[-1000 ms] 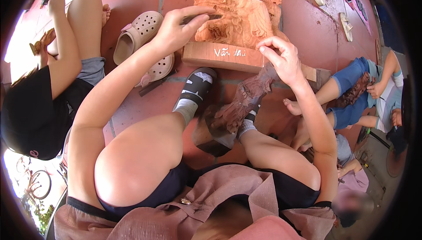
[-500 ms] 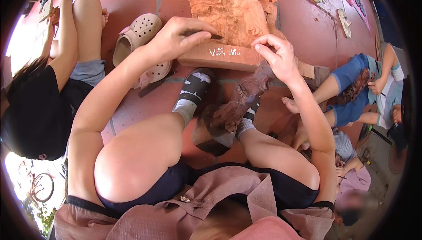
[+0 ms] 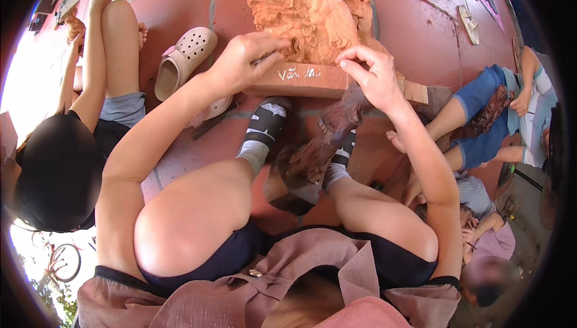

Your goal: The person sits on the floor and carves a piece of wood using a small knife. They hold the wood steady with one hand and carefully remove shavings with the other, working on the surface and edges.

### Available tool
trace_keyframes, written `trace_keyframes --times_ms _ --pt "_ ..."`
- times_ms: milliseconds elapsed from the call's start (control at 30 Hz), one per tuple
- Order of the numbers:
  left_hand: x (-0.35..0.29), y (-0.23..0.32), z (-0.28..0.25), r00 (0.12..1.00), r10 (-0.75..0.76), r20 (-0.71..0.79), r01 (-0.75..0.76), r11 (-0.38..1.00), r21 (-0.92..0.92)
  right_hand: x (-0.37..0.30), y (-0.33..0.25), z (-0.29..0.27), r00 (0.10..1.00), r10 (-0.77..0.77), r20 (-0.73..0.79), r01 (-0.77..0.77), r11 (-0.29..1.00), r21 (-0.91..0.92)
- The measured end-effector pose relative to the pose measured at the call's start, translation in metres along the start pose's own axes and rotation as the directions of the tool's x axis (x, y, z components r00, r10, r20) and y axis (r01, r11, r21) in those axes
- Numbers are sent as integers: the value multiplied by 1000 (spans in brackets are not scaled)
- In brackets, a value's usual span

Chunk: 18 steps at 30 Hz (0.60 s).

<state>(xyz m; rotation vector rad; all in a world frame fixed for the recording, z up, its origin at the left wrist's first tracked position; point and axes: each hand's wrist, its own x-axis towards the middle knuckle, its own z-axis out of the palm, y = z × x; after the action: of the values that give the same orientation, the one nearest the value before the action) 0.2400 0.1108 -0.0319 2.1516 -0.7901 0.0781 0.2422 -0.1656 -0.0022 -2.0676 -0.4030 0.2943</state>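
A carved wooden sculpture (image 3: 312, 12) of pale orange wood stands in front of me, on a flat block base (image 3: 324, 89) with white handwriting on its front face. My left hand (image 3: 252, 57) is at the carving's left side, fingers closed on what looks like a thin dark strip, now mostly hidden by them. Over the base's right part, my right hand (image 3: 371, 75) has thumb and forefinger pinched together close to the carving's lower edge; anything between them is too small to make out. A dark reddish carved wood piece (image 3: 327, 132) leans between my feet, below my right hand.
A beige clog (image 3: 186, 57) lies on the red tiled floor (image 3: 415, 39) at left. A person in a black cap (image 3: 57, 171) sits beyond it. To the right, a person in blue jeans (image 3: 481, 102) holds a dark carved piece (image 3: 490, 111). Pale sandals (image 3: 469, 25) lie far right.
My left hand has shifted slightly down and left, and the dark strip at its fingertips shows less. My right hand keeps its pinch near the carving. The view has shifted a little.
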Motion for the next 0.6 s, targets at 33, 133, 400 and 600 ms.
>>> trace_keyframes --times_ms 33,133,400,600 --pt "2 4 -2 999 -26 34 27 999 -43 -1 2 -3 1000 13 -1 -13 1000 -16" --pt "2 17 -14 992 -111 65 117 988 -101 -2 0 -1 1000 21 -2 -21 1000 -12" --pt "7 23 -16 979 -189 71 198 970 -140 -3 4 0 1000 23 4 -23 1000 -19" --pt "8 28 -22 960 -210 185 251 938 -239 -5 9 2 998 3 -68 2 998 63"
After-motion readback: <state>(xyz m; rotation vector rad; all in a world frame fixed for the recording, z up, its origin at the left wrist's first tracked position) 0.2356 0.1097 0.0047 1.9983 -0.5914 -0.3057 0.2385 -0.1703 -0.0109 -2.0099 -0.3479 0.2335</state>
